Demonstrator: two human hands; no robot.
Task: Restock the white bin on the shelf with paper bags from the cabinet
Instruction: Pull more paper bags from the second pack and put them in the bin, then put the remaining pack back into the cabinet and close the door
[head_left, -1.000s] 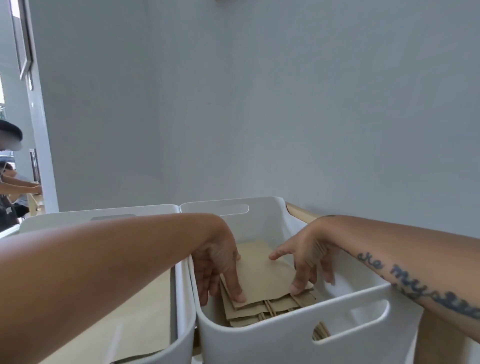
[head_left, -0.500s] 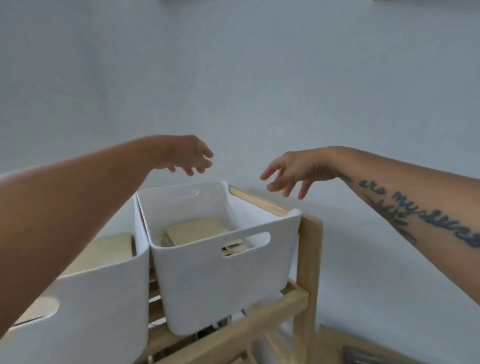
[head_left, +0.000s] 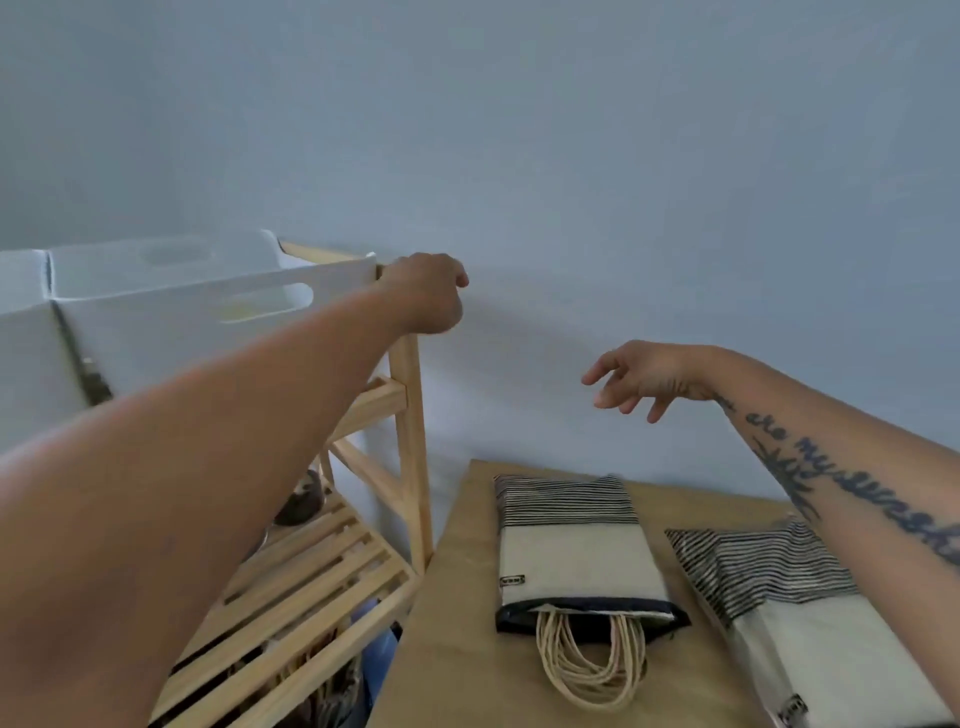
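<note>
The white bin (head_left: 182, 322) stands on the top level of a wooden shelf (head_left: 413, 441) at the left. A tan patch of paper bags (head_left: 249, 310) shows through its handle slot. My left hand (head_left: 428, 293) is at the bin's right corner, over the top of the shelf post, fingers curled with nothing seen in them. My right hand (head_left: 644, 376) hovers in the air to the right, fingers spread and empty. Below it a striped fabric pouch (head_left: 576, 561) lies on a brown top (head_left: 457, 623), with twisted paper bag handles (head_left: 587, 660) sticking out of its mouth.
A second white bin (head_left: 26, 353) sits left of the first. A second striped pouch (head_left: 810, 613) lies at the right under my forearm. The shelf's lower slatted level (head_left: 311, 571) holds a dark round object (head_left: 301, 499). A plain wall lies behind.
Both hands left the paper bags in the bin and lifted out. My view swung right and down, bringing the brown top and pouches into sight. The left hand's fingers curled.
</note>
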